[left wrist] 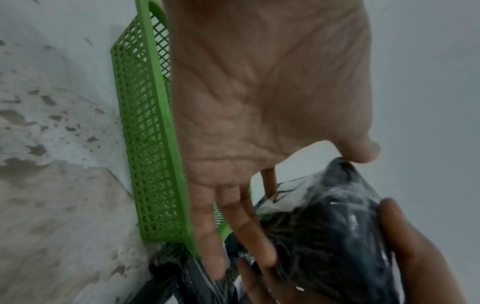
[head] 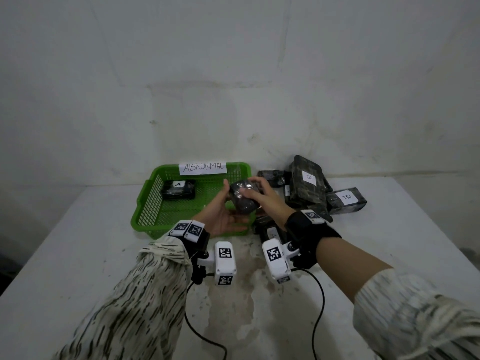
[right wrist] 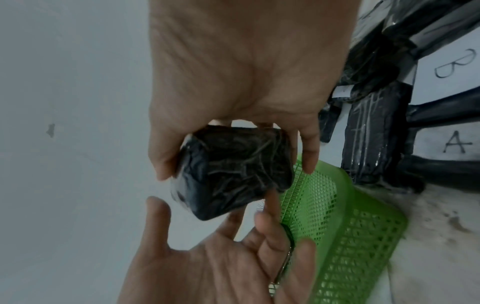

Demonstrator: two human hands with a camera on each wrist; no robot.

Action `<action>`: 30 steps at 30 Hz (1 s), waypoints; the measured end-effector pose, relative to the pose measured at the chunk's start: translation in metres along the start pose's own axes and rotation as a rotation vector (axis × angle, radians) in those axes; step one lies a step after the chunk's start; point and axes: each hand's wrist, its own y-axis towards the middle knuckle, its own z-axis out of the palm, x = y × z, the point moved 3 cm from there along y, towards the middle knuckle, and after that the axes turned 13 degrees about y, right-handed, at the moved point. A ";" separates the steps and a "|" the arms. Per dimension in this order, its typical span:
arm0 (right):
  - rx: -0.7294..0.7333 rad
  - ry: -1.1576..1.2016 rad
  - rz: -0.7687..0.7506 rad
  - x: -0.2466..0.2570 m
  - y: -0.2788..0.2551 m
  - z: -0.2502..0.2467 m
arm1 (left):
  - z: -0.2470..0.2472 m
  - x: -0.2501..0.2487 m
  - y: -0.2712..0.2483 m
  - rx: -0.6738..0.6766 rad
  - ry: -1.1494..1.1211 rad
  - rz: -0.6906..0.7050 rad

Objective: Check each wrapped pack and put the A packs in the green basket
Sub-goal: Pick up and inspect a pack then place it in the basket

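Observation:
A black wrapped pack [head: 244,202] hangs over the right rim of the green basket [head: 145,201]. My right hand [head: 259,194] grips it from above, thumb on one side and fingers on the other [right wrist: 309,160]. My left hand [head: 223,216] lies palm up under it with straight fingers, the thumb beside the pack's left end. In the left wrist view a white label [left wrist: 283,193] shows on the pack, its letter unreadable. One pack marked A [head: 179,190] lies in the basket's far left corner.
A pile of black packs [head: 309,188] sits right of the basket, two showing B labels [head: 345,197]. Another pack marked A [right wrist: 457,144] lies under my right wrist. A paper sign reading ABNORMAL [head: 202,167] hangs on the basket's back wall. The wall stands close behind.

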 end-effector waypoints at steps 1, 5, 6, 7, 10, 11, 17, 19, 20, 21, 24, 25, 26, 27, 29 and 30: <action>-0.016 0.043 0.024 0.002 -0.002 0.000 | -0.001 0.000 -0.001 -0.015 0.042 0.005; -0.054 0.083 0.069 -0.001 -0.005 -0.002 | -0.004 0.001 0.000 -0.097 0.146 -0.022; -0.043 0.078 0.082 -0.001 -0.006 0.000 | -0.005 0.002 0.002 -0.102 0.145 -0.028; -0.026 0.063 0.108 -0.002 -0.007 0.001 | -0.005 0.003 0.004 -0.099 0.126 -0.027; 0.038 0.060 0.204 -0.008 -0.008 0.004 | -0.003 0.002 0.005 -0.134 0.002 0.018; 0.071 0.060 0.241 -0.009 -0.009 0.004 | -0.004 0.002 0.007 -0.158 -0.037 0.020; 0.170 -0.046 0.241 -0.009 -0.014 0.013 | -0.012 0.003 0.000 -0.185 0.055 -0.023; 0.156 -0.136 0.225 -0.008 -0.015 0.017 | -0.015 -0.001 -0.004 -0.232 0.209 0.038; 0.148 -0.193 0.222 -0.008 -0.014 0.017 | -0.017 -0.002 -0.004 -0.267 0.255 0.065; 0.133 -0.247 0.222 -0.009 -0.013 0.017 | -0.020 -0.002 -0.007 -0.284 0.267 0.083; 0.058 -0.321 0.195 -0.011 -0.008 0.015 | -0.029 -0.006 -0.011 -0.283 0.226 0.146; 0.034 -0.305 0.197 -0.012 -0.005 0.015 | -0.031 -0.006 -0.013 -0.266 0.213 0.157; 0.001 -0.271 0.211 -0.014 -0.004 0.015 | -0.033 -0.007 -0.014 -0.244 0.204 0.164; -0.028 -0.225 0.230 -0.015 -0.004 0.017 | -0.033 -0.008 -0.015 -0.228 0.214 0.159; -0.059 -0.147 0.263 -0.020 0.002 0.019 | -0.036 -0.007 -0.015 -0.230 0.218 0.143; -0.072 -0.130 0.268 -0.022 0.003 0.019 | -0.039 -0.005 -0.013 -0.244 0.188 0.136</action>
